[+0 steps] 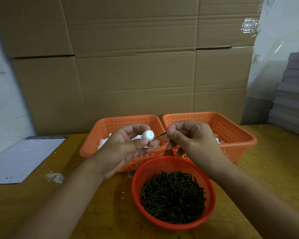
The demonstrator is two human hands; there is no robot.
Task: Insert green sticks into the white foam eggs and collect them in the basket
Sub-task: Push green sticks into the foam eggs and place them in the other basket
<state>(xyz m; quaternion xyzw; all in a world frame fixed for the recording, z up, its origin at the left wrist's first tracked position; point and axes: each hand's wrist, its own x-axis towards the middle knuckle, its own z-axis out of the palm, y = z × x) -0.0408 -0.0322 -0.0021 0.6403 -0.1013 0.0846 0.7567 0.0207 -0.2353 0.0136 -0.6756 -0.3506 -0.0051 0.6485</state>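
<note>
My left hand (126, 145) pinches a white foam egg (148, 135) between thumb and fingers, above the left orange basket (93, 144). A short gap to its right, my right hand (188, 140) pinches a green stick (161, 134) whose tip points at the egg without touching it. The left basket holds several white foam eggs (103, 142), partly hidden by my left hand. Behind my right hand stands the right orange basket (231, 128), with a few white eggs showing at its edge. A round red basket (173, 194) full of green sticks sits in front.
All three baskets stand on a wooden table (76, 213). A lined notepad (24, 157) lies at the left, with white foam crumbs (54, 177) beside it. A cardboard wall (136, 66) rises behind the baskets. Grey stacked sheets (292, 94) are at the far right.
</note>
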